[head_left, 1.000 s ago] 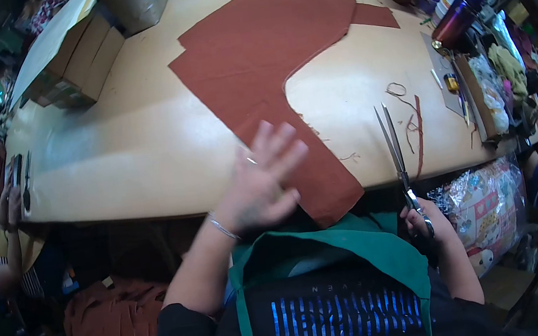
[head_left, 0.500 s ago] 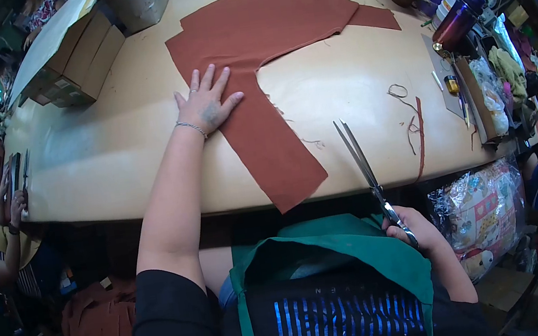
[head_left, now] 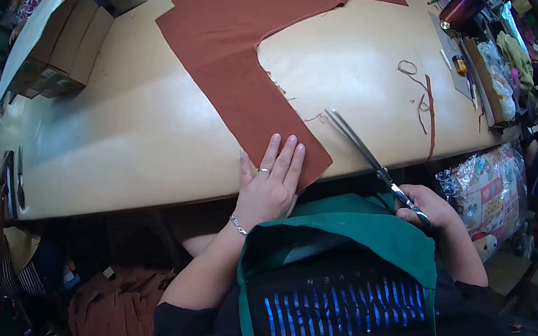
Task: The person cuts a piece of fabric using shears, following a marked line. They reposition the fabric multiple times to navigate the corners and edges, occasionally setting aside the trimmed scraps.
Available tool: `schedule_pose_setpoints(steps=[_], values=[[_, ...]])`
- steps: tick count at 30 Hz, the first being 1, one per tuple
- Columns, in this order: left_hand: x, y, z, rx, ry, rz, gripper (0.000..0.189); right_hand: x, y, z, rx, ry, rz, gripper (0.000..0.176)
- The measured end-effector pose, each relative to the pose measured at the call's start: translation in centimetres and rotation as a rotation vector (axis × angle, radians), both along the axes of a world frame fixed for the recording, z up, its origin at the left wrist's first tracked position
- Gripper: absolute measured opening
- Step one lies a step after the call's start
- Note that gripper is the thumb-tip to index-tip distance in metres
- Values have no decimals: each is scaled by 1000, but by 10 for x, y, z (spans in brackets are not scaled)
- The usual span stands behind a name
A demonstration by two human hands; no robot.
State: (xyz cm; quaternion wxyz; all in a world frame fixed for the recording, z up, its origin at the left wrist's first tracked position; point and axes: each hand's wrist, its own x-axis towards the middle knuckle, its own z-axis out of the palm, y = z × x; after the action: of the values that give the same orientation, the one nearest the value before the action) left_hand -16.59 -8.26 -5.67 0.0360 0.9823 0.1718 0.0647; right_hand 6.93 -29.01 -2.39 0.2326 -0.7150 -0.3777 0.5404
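Head view | brown cloth point(head_left: 227, 58) on desk point(head_left: 136, 141), long axis far-to-near, narrow end near-right | left hand point(head_left: 270, 187) flat on that end; right hand point(head_left: 429, 206) clamped round scissors point(head_left: 369, 153), tips far-left | shirt print point(head_left: 346, 311) partly legible

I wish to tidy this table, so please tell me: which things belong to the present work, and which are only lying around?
Apparently in use:
brown fabric, under the left hand
scissors, in the right hand

Apparently just lying about:
cardboard box
dark bottle
loose fabric strip
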Motion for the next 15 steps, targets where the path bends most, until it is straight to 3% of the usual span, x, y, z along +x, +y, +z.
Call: schedule_pose_setpoints(steps=[3,6,10,15], values=[[3,6,0,-264,-199,-124,59,3,-5,7,-50,-4,36,55],[13,7,-1,-312,-382,-104,49,7,-18,7,-19,101,21,54],[25,-8,1,-354,-419,-46,44,9,-28,13,-87,402,-60,46],[27,-19,-2,-403,-425,-48,47,8,-26,1,-58,516,-73,44]])
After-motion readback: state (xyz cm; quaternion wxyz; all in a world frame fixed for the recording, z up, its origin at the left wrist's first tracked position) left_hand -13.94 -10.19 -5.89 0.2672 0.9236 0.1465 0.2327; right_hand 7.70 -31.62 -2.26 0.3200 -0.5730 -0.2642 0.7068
